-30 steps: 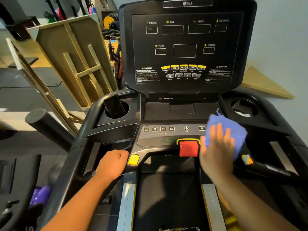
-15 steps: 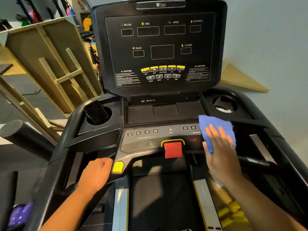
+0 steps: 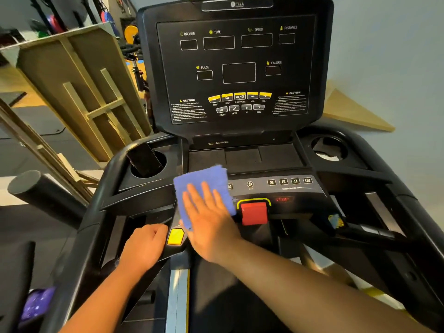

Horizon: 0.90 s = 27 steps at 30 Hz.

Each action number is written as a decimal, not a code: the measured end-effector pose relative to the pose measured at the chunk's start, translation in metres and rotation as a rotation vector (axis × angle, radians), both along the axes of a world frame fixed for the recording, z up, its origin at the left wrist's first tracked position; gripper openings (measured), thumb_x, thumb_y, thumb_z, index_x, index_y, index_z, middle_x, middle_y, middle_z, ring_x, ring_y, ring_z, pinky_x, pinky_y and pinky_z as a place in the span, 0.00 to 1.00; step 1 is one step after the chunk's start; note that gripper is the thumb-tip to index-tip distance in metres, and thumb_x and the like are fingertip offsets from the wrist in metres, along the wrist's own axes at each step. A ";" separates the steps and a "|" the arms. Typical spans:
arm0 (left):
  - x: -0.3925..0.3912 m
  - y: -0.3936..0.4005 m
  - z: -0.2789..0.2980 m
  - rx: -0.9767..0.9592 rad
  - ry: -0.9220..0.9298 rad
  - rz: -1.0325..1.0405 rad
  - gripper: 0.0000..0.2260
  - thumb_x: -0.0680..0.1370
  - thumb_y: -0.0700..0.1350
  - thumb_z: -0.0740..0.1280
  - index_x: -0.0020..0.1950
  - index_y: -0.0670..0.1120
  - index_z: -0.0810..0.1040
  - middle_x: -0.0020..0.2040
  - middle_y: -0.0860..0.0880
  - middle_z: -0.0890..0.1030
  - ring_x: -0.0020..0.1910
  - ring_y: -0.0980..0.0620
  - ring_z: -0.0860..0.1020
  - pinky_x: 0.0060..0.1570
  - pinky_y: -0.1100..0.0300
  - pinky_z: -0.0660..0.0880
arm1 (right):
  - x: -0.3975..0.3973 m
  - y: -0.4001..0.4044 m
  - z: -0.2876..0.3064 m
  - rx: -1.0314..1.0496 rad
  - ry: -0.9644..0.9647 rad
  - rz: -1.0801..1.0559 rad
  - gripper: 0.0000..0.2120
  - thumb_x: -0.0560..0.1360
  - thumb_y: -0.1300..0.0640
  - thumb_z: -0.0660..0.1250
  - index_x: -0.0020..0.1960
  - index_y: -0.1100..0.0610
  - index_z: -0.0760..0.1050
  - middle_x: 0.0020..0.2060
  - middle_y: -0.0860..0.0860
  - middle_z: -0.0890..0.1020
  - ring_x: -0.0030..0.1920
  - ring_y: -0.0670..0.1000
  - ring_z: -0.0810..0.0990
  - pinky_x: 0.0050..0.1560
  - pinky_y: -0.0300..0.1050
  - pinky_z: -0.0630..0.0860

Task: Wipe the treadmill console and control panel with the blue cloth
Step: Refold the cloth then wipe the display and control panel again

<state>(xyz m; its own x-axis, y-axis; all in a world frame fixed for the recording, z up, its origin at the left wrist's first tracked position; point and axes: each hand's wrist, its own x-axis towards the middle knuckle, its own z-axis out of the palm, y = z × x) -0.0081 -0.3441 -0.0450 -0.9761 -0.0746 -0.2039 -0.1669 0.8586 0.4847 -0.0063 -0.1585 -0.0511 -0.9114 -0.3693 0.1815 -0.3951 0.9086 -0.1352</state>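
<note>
The black treadmill console [image 3: 236, 68] stands upright ahead, with dark display windows and yellow buttons. Below it lies the control panel [image 3: 283, 188] with number keys, a fan key and a red stop button [image 3: 254, 212]. My right hand [image 3: 210, 219] lies flat with fingers spread, pressing the blue cloth [image 3: 200, 181] onto the left part of the panel, covering the left number keys. My left hand [image 3: 144, 248] is closed around the left handlebar, next to a yellow button [image 3: 175, 236].
A dark phone [image 3: 144, 159] stands in the left cup holder. The right cup holder [image 3: 329, 147] holds something white. Wooden frames [image 3: 79, 97] lean at the left, a black roller [image 3: 40, 195] lies below them, and a wooden board [image 3: 353, 111] rests at the right wall.
My right hand has slid the blue cloth from the right side of the control panel, across the stop button, to the left side. My left hand has kept its grip on the handlebar.
</note>
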 end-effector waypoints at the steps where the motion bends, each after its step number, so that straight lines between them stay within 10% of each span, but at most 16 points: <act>1: 0.000 -0.001 -0.001 -0.009 0.004 -0.001 0.19 0.82 0.46 0.57 0.30 0.46 0.68 0.30 0.47 0.77 0.32 0.49 0.75 0.33 0.57 0.68 | -0.001 0.000 -0.003 0.030 0.009 0.078 0.30 0.82 0.45 0.53 0.79 0.58 0.60 0.80 0.56 0.60 0.79 0.63 0.55 0.77 0.61 0.57; 7: -0.001 -0.002 -0.002 -0.004 0.013 -0.029 0.20 0.82 0.45 0.57 0.30 0.47 0.69 0.30 0.48 0.77 0.32 0.51 0.75 0.32 0.59 0.67 | 0.003 0.080 0.008 0.075 0.005 0.264 0.27 0.81 0.47 0.57 0.79 0.49 0.62 0.79 0.46 0.61 0.80 0.52 0.55 0.78 0.53 0.51; 11: -0.002 -0.005 -0.006 0.026 -0.004 -0.027 0.20 0.83 0.47 0.56 0.32 0.46 0.73 0.32 0.46 0.80 0.33 0.49 0.78 0.33 0.59 0.70 | 0.021 0.154 0.002 -0.117 0.055 -0.125 0.27 0.80 0.45 0.58 0.76 0.52 0.66 0.75 0.50 0.70 0.77 0.54 0.64 0.72 0.62 0.66; 18: -0.004 -0.006 -0.009 0.024 0.006 -0.025 0.19 0.83 0.46 0.57 0.34 0.43 0.75 0.32 0.44 0.80 0.30 0.50 0.76 0.32 0.60 0.70 | 0.035 0.144 -0.007 -0.073 0.090 -0.683 0.30 0.80 0.47 0.54 0.76 0.64 0.64 0.74 0.63 0.68 0.75 0.68 0.63 0.72 0.67 0.63; 27: -0.001 -0.003 -0.006 0.018 0.004 -0.017 0.19 0.82 0.47 0.57 0.34 0.44 0.77 0.31 0.47 0.80 0.32 0.51 0.77 0.32 0.58 0.71 | 0.006 -0.010 -0.002 -0.073 0.027 -0.075 0.31 0.76 0.47 0.65 0.76 0.57 0.67 0.76 0.56 0.67 0.76 0.63 0.64 0.73 0.63 0.64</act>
